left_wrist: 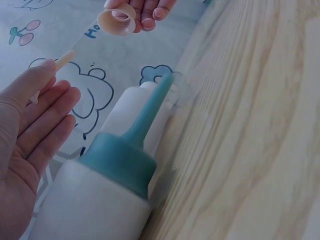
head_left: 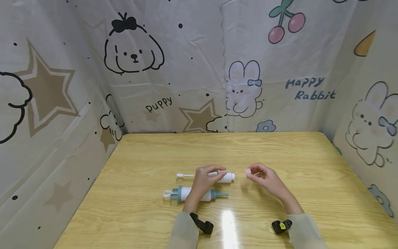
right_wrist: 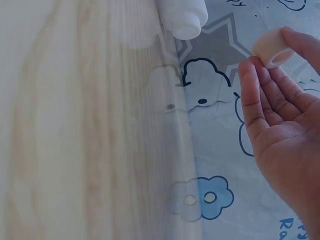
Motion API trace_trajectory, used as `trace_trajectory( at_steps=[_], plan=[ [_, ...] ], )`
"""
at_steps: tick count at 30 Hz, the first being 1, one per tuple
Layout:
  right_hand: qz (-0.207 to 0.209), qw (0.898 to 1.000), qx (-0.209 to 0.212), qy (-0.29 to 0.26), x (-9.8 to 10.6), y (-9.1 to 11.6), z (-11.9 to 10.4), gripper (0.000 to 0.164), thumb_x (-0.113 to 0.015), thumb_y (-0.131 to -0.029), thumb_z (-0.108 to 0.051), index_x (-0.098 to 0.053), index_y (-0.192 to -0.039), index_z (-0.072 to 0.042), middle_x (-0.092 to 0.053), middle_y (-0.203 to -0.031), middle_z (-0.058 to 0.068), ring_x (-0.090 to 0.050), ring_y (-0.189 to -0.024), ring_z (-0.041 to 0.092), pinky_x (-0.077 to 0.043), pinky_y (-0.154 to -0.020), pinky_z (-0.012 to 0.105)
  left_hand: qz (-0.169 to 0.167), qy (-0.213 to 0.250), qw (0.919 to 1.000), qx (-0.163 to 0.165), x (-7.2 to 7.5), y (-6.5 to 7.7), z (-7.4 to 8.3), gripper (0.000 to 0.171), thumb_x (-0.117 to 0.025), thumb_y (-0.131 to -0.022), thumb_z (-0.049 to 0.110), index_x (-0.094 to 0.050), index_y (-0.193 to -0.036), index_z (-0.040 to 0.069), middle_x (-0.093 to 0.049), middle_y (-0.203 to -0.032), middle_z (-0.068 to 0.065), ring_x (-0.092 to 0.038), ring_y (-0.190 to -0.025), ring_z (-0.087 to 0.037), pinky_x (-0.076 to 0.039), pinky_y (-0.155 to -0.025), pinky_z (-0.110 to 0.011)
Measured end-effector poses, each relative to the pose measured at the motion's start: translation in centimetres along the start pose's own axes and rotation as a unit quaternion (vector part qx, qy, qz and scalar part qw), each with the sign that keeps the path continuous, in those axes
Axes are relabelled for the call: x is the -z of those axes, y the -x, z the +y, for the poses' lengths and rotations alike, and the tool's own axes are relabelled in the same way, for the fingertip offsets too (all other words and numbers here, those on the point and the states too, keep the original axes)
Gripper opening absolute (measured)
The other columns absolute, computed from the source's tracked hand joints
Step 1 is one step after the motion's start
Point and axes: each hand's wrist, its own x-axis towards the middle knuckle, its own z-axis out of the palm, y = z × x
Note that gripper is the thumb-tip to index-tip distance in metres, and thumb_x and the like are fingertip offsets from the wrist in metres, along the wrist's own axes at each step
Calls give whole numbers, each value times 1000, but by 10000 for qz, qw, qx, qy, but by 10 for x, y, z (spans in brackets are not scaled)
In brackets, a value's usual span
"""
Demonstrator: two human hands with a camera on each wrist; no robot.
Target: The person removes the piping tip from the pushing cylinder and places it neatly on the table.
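From my remote station, the head view shows a person's left hand point(head_left: 203, 179) and right hand point(head_left: 266, 177) raised over a wood-grained table point(head_left: 280, 148), a little apart. The right hand pinches a small, pale, hollow ring point(right_wrist: 267, 44) between thumb and fingertips, the remaining fingers loosely extended. The left hand pinches a slim pale piece point(left_wrist: 64, 60) between thumb and index finger, its other fingers spread and only slightly bent; a faint line runs from this piece toward the ring, and I cannot tell whether the two are joined. The ring lies to the right of the left hand, well clear of the tabletop.

Below the left hand lies a white cylinder point(head_left: 228, 177) with a thin white stem point(head_left: 185, 175) pointing left. On its near side, roughly parallel, lies a teal-and-white syringe-like tool point(head_left: 205, 196), its teal nozzle point(head_left: 222, 194) pointing right, partly hidden by the left wrist. On the far side hangs a cloth point(head_left: 192, 79) printed with cartoon animals and stars.
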Motion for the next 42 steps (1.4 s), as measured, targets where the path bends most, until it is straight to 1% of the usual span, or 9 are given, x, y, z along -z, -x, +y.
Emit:
trace_trajectory(
  at_steps=[10, 15, 18, 22, 24, 28, 35, 38, 42],
  plan=[
    [81, 9999, -41, 51, 9, 7, 7, 31, -64, -96, -24, -60, -120, -6, -64, -110, 9, -58, -93, -1, -54, -80, 20, 75, 115, 9994, -308, -15, -2, 3, 15, -74, -87, 19, -77, -95, 6, -78, -89, -8, -74, -83, -20, -61, -76, -41],
    [160, 9997, -75, 194, 16, 12, 8, 30, -63, -96, -25, -60, -120, -6, -64, -110, 8, -57, -93, -2, -54, -80, 20, 60, -21, 9995, -322, -24, -4, 4, 14, -74, -88, 21, -78, -95, 9, -77, -86, -6, -72, -76, -16, -60, -70, -28],
    [204, 9993, -65, 311, 20, 15, 10, 30, -62, -97, -24, -60, -120, -5, -64, -110, 10, -57, -93, -3, -54, -79, 19, 21, -18, 9995, -325, -30, -6, 7, 16, -74, -88, 22, -78, -95, 9, -77, -85, -6, -72, -76, -16, -58, -70, -22],
    [257, 9987, -89, 429, 26, 20, 12, 31, -61, -97, -24, -60, -120, -4, -65, -109, 10, -56, -93, -4, -54, -80, 19, -48, -14, 9992, -386, -38, -8, 9, 16, -73, -88, 21, -77, -95, 7, -77, -84, -6, -72, -78, -15, -57, -71, -18],
    [275, 9986, -121, 441, 28, 22, 13, 31, -62, -97, -25, -60, -120, -4, -65, -109, 9, -57, -93, -3, -53, -81, 19, -67, -18, 9992, -393, -41, -8, 10, 17, -73, -88, 22, -77, -95, 7, -76, -83, -6, -71, -76, -15, -56, -68, -19],
    [288, 9982, -113, 519, 33, 26, 15, 31, -61, -98, -24, -60, -121, -5, -64, -110, 9, -56, -93, -3, -53, -81, 20, -97, 31, 9992, -380, -48, -9, 13, 19, -73, -88, 22, -77, -96, 6, -77, -84, -7, -70, -75, -14, -59, -68, -28],
    [400, 9969, -146, 661, 43, 31, 21, 30, -61, -98, -24, -61, -120, -5, -65, -109, 10, -56, -92, -6, -53, -79, 20, -24, -59, 9989, -466, -60, -11, 16, 17, -74, -88, 20, -77, -94, 5, -78, -88, -7, -73, -81, -16, -61, -74, -35],
    [401, 9965, -190, 702, 47, 33, 24, 30, -60, -98, -25, -60, -120, -4, -65, -110, 10, -55, -92, -7, -54, -79, 20, -3, 29, 9988, -479, -63, -13, 19, 17, -74, -87, 19, -77, -94, 4, -77, -88, -9, -73, -81, -19, -61, -74, -39],
    [429, 9958, -270, 767, 52, 37, 26, 31, -60, -98, -26, -60, -121, -5, -64, -110, 10, -55, -92, -7, -53, -79, 19, 0, 102, 9989, -456, -69, -15, 20, 17, -75, -87, 19, -77, -94, 4, -77, -86, -9, -73, -80, -19, -61, -74, -39]
  ],
)
